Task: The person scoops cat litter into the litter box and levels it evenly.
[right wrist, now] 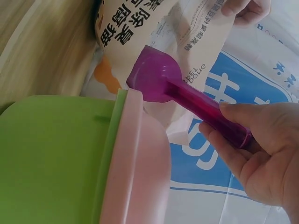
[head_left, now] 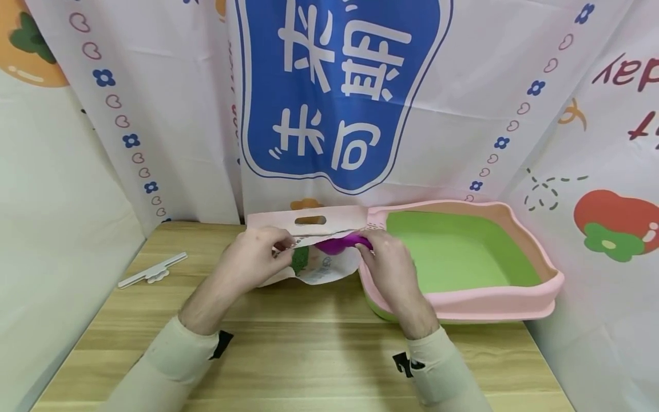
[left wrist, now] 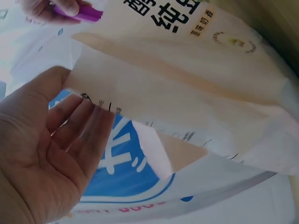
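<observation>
A white printed paper bag of cat litter [head_left: 329, 270] stands on the table with its top open. My left hand [head_left: 257, 254] pinches the bag's upper edge between thumb and fingers; the left wrist view shows the thumb over the white flap [left wrist: 140, 102]. In my right hand [head_left: 388, 264] is a purple scoop [right wrist: 156, 77], gripped by its handle. In the head view the scoop's head overlaps the bag's mouth. Close to the right hand stands a litter box [head_left: 463, 303] with a pink rim and green tray. The bag's contents are hidden.
A white sealing clip [head_left: 154, 270] lies on the left of the wooden table [head_left: 298, 355]. Behind the bag hangs a printed curtain [head_left: 206, 114], and more printed cloth lines both sides. The litter box takes up the table's right side.
</observation>
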A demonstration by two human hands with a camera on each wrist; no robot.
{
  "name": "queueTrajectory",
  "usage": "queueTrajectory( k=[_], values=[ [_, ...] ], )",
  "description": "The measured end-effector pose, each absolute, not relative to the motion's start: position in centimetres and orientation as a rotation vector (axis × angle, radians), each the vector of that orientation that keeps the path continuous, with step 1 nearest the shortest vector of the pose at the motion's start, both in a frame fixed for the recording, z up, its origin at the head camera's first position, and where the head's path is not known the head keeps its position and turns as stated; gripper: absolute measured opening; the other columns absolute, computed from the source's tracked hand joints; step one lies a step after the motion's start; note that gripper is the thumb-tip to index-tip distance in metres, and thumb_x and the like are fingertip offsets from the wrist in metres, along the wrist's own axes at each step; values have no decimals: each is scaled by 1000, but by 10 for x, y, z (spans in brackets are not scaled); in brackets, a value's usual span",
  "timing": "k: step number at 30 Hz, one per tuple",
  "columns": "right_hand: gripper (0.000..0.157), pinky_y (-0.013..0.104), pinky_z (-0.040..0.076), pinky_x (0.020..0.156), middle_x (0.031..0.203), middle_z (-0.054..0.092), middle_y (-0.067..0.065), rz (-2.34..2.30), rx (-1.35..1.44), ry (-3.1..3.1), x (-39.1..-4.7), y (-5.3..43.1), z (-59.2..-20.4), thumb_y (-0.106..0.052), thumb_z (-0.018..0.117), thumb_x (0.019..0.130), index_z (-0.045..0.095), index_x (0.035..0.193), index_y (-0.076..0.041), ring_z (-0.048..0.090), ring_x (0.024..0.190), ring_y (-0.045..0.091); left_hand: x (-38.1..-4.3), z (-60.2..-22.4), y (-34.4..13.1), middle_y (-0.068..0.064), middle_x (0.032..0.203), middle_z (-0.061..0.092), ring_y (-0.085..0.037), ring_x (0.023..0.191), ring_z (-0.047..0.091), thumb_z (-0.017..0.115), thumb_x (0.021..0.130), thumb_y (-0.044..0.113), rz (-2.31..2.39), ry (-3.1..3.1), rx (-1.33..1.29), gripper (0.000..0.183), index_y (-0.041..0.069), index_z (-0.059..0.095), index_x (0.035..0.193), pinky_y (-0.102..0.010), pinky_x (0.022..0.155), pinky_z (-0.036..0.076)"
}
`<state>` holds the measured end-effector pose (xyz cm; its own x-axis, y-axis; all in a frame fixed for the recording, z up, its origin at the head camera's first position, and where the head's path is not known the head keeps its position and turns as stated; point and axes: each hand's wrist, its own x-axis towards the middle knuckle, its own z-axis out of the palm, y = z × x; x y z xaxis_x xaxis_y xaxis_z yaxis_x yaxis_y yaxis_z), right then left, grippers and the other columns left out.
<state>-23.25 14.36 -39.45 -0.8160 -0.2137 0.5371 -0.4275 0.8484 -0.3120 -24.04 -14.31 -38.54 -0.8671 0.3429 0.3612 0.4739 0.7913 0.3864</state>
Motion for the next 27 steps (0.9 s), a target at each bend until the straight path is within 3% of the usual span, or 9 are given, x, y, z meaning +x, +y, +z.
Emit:
queueTrajectory(
  k=[11,21,27],
  values=[
    [23,40,66,94,115,81,3,580,528,-2526,-231,139,-400,-19,78,96,77,119,-19,79,107,22,-242,-405,-149,2,92,82,-12,77,76,74,94,18,-639,-2419,-571,9,20,83,97,-32,66,64],
    [22,39,66,93,118,80,1,384,660,-2513,-228,131,-407,-22,76,97,76,118,-15,78,110,22,-245,-409,-149,2,91,83,-11,76,77,75,93,16,-665,-2358,-598,8,19,83,96,-31,66,65],
    [19,37,67,88,119,78,-1,187,729,-2490,-227,125,-408,-15,75,96,73,115,-14,77,107,20,-245,-410,-149,2,92,83,-11,77,77,76,94,16,-677,-2356,-620,7,18,83,96,-30,66,65]
  ],
)
